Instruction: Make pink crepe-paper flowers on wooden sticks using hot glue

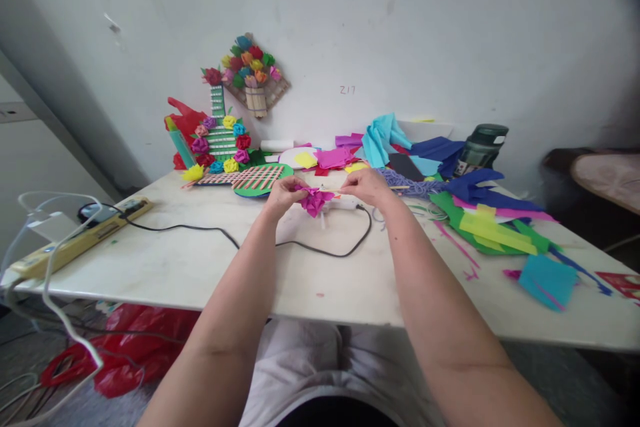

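My left hand (284, 193) and my right hand (364, 187) are held over the white table (200, 260), both pinching a small magenta paper flower (315, 200) between them. The left fingers grip its left edge. The right fingers are closed on its right side, where a thin strip or stem seems to run, too small to make out. Just behind the flower lies a white glue gun (343, 203) with a black cord (320, 250) looping across the table.
Finished paper-flower crafts (225, 147) stand at the back left, another (255, 77) hangs on the wall. Coloured paper scraps (480, 213) cover the right side, with a dark jar (481, 147) behind. A yellow power strip (75, 237) lies at the left edge; a red bag (125, 353) sits under the table.
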Action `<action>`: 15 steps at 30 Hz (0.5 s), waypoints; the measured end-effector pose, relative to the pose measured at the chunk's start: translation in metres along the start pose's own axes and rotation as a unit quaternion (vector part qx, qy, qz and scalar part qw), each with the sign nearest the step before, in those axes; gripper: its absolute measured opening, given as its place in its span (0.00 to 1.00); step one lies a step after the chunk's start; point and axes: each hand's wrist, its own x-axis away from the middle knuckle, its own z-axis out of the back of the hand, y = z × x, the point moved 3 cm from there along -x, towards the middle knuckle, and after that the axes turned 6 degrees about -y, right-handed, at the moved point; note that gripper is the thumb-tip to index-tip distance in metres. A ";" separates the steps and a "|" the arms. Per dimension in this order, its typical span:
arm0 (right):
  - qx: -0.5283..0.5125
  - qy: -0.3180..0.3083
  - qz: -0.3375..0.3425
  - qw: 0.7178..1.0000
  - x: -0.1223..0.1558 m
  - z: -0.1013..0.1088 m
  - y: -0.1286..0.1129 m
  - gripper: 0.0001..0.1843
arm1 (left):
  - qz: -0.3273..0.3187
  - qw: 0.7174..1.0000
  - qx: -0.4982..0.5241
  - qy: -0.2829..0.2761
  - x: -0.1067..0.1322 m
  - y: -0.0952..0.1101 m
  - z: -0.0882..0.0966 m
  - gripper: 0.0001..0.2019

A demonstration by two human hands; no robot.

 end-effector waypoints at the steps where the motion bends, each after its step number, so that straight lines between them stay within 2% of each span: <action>1: 0.000 0.002 0.002 1.000 0.000 0.000 0.000 0.07 | -0.001 1.000 -0.002 0.000 0.000 -0.001 0.001 0.10; 9: -0.012 0.010 0.010 1.000 -0.002 0.000 0.004 0.06 | -0.001 1.000 -0.010 0.005 0.000 0.001 0.000 0.10; 15: -0.117 0.021 0.038 0.992 -0.003 0.004 0.010 0.08 | 0.002 1.000 0.001 0.010 0.002 0.003 0.001 0.11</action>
